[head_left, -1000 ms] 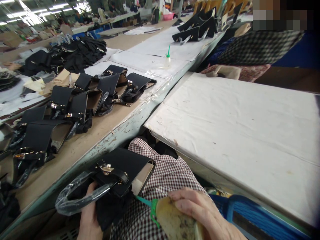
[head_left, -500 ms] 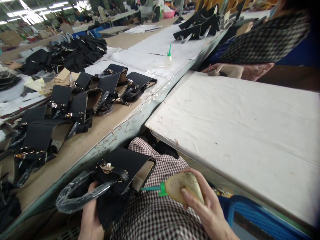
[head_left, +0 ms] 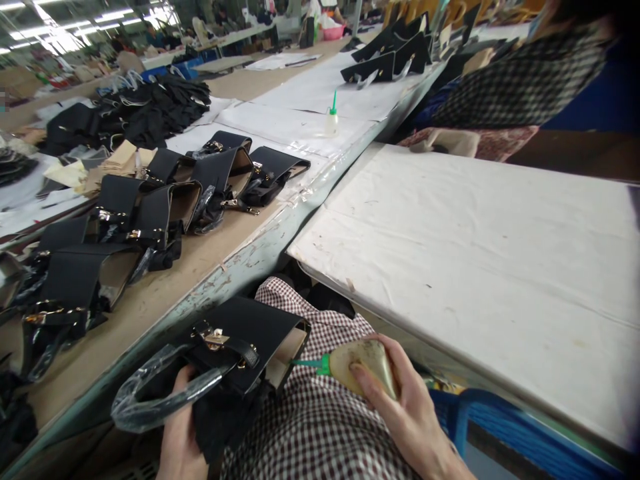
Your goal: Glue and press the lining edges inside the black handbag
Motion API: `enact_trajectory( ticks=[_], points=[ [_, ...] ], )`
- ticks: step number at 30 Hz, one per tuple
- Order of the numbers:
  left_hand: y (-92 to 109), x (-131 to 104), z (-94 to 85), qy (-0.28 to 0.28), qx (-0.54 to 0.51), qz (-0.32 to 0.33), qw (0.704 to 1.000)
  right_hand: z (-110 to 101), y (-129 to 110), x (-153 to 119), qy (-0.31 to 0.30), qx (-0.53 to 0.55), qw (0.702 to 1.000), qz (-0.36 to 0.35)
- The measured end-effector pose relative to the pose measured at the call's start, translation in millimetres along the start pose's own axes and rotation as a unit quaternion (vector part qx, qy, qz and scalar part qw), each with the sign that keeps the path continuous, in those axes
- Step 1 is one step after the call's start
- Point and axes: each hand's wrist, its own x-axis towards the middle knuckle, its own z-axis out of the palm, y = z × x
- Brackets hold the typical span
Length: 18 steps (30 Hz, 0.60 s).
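Observation:
A black handbag (head_left: pixel 250 327) with a beige lining, gold clasp and plastic-wrapped handle (head_left: pixel 150 407) rests over my lap. My left hand (head_left: pixel 181 427) is closed around its lower left side, fingers partly hidden beneath the handle and dark fabric. In my right hand (head_left: pixel 395 393) lies a squeeze glue bottle (head_left: pixel 357 367), yellowish and stained, gripped between thumb and fingers. Its green nozzle (head_left: pixel 309 363) points left, the tip at the bag's open beige edge. Whether the tip touches the lining I cannot tell.
Several similar black handbags (head_left: pixel 165 207) lie along the workbench (head_left: pixel 200 293) on the left. A second glue bottle (head_left: pixel 332 121) stands upright farther back. To the right is a white-covered table (head_left: pixel 475 253), with a blue basket (head_left: pixel 500 407) below. A person in a checked sleeve (head_left: pixel 520 80) sits beyond.
My right hand has shifted slightly left and up with the glue bottle, so the nozzle tip has risen along the bag's opening. The handbag and my left hand stay nearly in place.

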Motion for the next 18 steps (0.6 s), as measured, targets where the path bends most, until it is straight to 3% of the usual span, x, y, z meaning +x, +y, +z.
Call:
enact_trajectory(
  ticks=[5,9,14,18],
  points=[
    [-1,5,1.8,-0.006,-0.011,-0.016,1.000,1,-3,-11,-0.075,0.057,0.995,-0.023],
    [-2,0,-2.9,-0.022,0.018,-0.006,1.000,3,-5,-7,-0.078,0.113,0.990,0.035],
    [5,-15,-8.3,-0.080,0.082,0.036,0.993,3,-5,5,0.000,0.107,0.993,0.060],
    [24,-26,2.8,-0.133,0.091,0.063,0.985,-12,-1,13,0.058,0.072,0.994,0.055]
  ],
)
